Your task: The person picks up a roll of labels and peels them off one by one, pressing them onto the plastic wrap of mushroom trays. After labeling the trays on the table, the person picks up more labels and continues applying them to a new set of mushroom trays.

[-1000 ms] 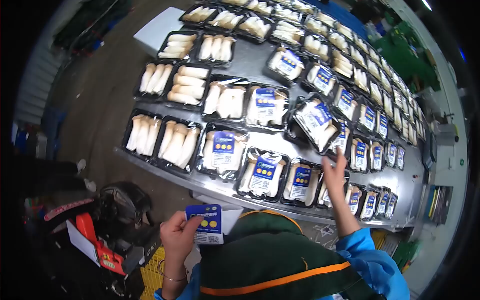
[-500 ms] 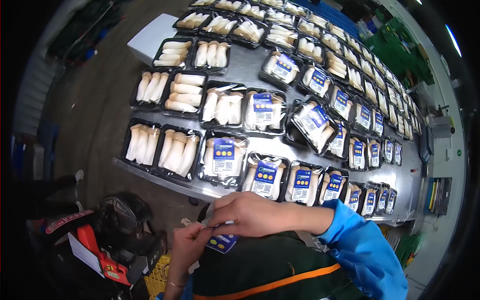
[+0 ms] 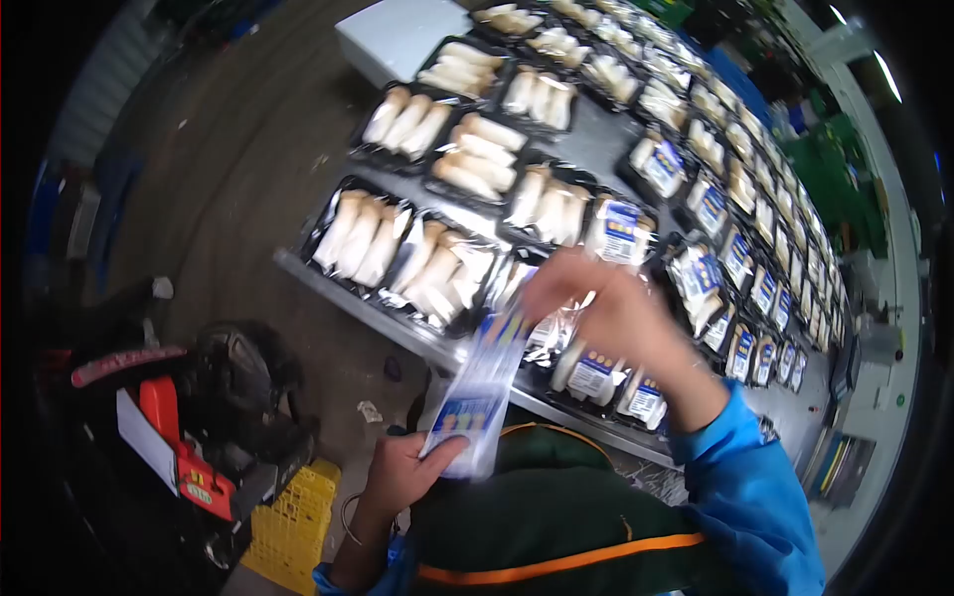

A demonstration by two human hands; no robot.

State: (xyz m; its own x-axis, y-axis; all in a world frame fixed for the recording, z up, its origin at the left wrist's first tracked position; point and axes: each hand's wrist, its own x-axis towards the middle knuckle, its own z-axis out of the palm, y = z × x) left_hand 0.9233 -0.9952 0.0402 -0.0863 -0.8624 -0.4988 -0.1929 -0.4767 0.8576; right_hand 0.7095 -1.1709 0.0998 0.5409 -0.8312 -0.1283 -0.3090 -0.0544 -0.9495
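Note:
A strip of printed labels (image 3: 473,397), blue and white on pale backing, stretches between my hands. My left hand (image 3: 405,475) grips its lower end, with the thumb laid across a blue label. Its upper end reaches the fingertips of my right hand (image 3: 606,310), which are closed on it and smeared by motion. Just beyond the strip, at the table's near edge, is a black tray of king oyster mushrooms (image 3: 437,273) under clear film, with no label showing. Another wrapped tray, bearing a blue label (image 3: 621,230), lies past my right hand, which hides part of the nearby trays.
Many film-wrapped mushroom trays cover the metal table (image 3: 397,316), some labelled and some plain. A white box (image 3: 397,38) stands at the far left corner. On the lower left are a red and black device (image 3: 179,447) and a yellow crate (image 3: 290,526).
My right hand has moved up and away from my left, and the label strip now spans the gap. The view has turned, so the table appears shifted right and tilted.

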